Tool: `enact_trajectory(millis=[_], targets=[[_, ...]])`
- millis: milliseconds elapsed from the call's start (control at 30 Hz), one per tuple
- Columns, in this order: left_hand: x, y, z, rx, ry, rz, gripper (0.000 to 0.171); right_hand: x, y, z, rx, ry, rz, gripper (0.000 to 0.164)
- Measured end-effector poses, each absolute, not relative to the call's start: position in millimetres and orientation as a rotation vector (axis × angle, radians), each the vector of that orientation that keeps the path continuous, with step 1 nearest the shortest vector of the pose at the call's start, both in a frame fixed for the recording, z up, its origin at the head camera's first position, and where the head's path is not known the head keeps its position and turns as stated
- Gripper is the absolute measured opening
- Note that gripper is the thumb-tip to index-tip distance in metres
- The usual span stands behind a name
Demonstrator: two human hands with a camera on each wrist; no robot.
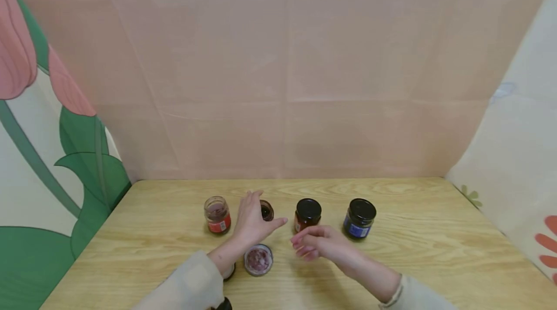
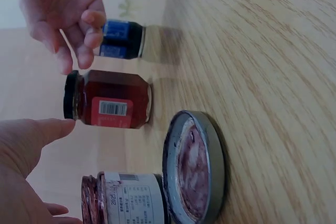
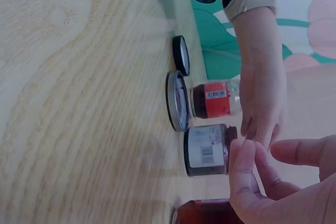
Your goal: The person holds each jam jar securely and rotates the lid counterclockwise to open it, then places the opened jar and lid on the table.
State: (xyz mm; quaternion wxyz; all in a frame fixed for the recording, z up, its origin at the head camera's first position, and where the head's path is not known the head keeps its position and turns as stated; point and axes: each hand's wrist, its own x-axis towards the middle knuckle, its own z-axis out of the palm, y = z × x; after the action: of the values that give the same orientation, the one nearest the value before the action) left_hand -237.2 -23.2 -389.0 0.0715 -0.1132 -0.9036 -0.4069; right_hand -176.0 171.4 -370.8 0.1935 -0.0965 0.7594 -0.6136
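Note:
My left hand (image 1: 251,223) hovers over an opened jar (image 1: 267,211) with a white label, fingers spread and thumb out, holding nothing. In the left wrist view, dark residue coats that jar's bare threaded neck (image 2: 90,200). My right hand (image 1: 324,244) hangs in front of a dark red jar (image 1: 308,213) with its black lid on. Its fingers are loosely bent, and a gap shows between thumb and fingertips in the right wrist view. An upturned lid (image 1: 258,259), smeared purplish inside, lies on the table near the left wrist.
On the left stands a lidless glass jar (image 1: 217,215) with a red label. A blue-labelled jar (image 1: 359,218) with a black lid is at the right. Another upturned lid (image 3: 181,56) lies beside the smeared one. A pink cloth (image 1: 287,82) hangs behind the wooden table (image 1: 413,261).

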Motion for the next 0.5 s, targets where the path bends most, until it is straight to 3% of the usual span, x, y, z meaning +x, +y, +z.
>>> enact_trajectory(millis=[500], targets=[[-235,-6,-381,-0.433,-2.68,-1.221,0.092,-183,193,-353,-0.279,2.259,-1.723,0.032]])
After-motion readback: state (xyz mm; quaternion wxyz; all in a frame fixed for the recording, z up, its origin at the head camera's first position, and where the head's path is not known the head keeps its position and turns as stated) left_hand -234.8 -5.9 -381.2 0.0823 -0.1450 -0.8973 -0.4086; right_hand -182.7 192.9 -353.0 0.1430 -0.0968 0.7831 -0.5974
